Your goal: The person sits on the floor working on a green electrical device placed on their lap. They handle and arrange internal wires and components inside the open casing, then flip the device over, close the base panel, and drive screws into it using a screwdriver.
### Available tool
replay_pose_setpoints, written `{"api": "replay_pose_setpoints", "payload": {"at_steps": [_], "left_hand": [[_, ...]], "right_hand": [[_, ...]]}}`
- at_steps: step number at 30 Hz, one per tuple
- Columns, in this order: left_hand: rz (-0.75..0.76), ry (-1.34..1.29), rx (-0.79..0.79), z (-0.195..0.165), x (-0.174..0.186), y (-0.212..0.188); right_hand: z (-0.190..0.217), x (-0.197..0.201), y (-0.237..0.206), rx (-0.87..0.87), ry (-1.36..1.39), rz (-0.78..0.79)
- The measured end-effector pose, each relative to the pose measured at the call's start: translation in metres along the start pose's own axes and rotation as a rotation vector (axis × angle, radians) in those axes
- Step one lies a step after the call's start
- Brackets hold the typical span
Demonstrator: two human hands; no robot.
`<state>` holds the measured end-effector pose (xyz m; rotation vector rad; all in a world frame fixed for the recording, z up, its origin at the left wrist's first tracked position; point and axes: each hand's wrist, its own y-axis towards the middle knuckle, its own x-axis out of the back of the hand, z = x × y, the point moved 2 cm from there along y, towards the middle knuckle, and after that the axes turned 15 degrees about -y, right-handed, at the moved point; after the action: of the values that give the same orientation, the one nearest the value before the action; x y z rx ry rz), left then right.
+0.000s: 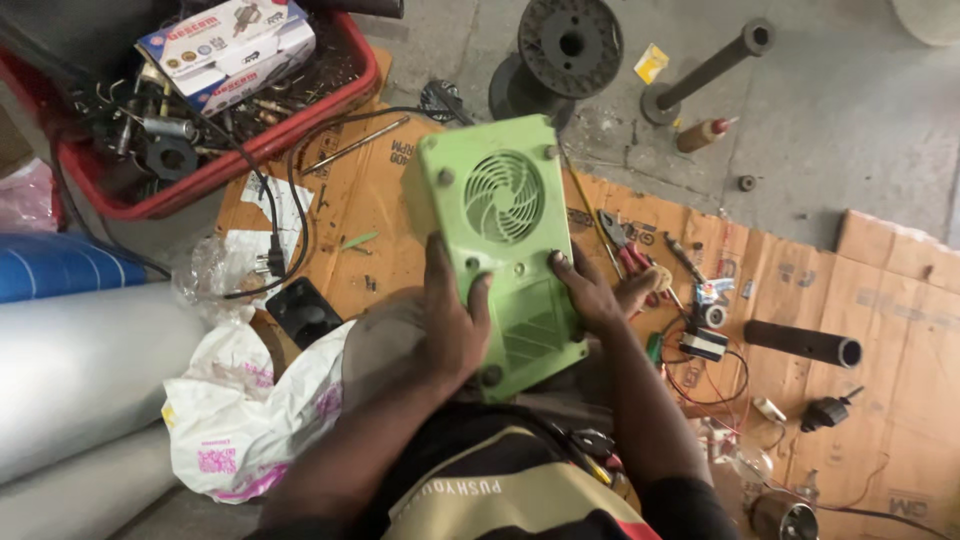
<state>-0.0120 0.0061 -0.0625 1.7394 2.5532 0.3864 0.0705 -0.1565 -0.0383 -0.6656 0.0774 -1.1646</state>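
Note:
A light green plastic box (500, 240) with a round fan grille on top and slotted vents lower down rests on my lap. My left hand (452, 322) grips its left side, thumb over the top face. On the box's right edge, my right hand (592, 292) holds it with the fingers curled round. A black power cord (290, 190) runs from behind the box to a plug on the cardboard.
Cardboard sheets (880, 300) cover the floor. A red tray (235, 160) of metal parts and two small cartons stands at upper left. Red-handled pliers (625, 250), wires, a black tube (800, 343), empty spools (570, 42) and a white plastic bag (250, 410) lie around.

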Motion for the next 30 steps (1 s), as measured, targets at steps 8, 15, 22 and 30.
{"api": "replay_pose_setpoints", "payload": {"at_steps": [8, 15, 22, 30], "left_hand": [[0.017, -0.057, 0.276, 0.004, -0.003, -0.064], [-0.418, -0.695, 0.381, -0.011, 0.078, 0.049], [0.229, -0.879, 0.871, 0.056, 0.053, 0.143], [0.212, -0.697, 0.855, 0.045, 0.046, 0.149]], "right_hand": [[-0.023, 0.037, 0.038, 0.047, -0.409, 0.185], [-0.046, 0.047, 0.046, 0.037, -0.388, 0.270], [-0.049, 0.049, 0.044, -0.106, -0.251, 0.250], [-0.055, 0.057, 0.041, -0.174, -0.126, 0.242]]}}
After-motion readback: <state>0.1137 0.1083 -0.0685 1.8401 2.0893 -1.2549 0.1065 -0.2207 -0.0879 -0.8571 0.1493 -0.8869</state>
